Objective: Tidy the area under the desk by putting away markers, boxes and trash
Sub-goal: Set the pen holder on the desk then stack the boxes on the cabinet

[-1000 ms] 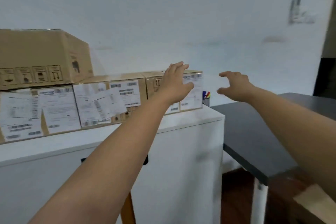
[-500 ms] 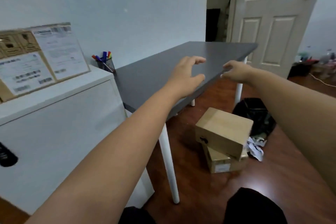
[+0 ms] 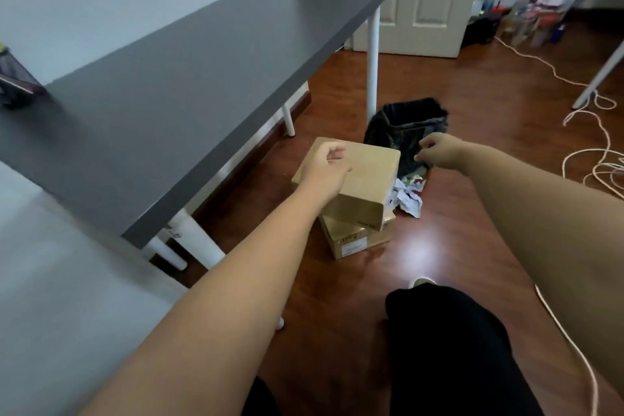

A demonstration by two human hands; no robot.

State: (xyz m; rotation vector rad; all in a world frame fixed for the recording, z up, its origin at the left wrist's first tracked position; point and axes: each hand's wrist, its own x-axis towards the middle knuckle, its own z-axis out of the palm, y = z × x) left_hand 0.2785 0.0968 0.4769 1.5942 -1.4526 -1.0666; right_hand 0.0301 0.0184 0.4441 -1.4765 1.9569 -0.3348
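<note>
Now both hands, left (image 3: 324, 172) and right (image 3: 439, 154), hang loosely curled and empty above the top box (image 3: 366, 182); best grip its opposite sides before lifting.

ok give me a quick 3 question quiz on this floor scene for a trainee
1. True or false: the top box sits askew on the lower box.
2. What lies between the boxes and the black bin? A) markers B) crumpled paper C) a shoe
3. Fill in: neither the left hand nor the right hand is holding ____.

Key: 1 true; 2 B; 3 anything
</note>
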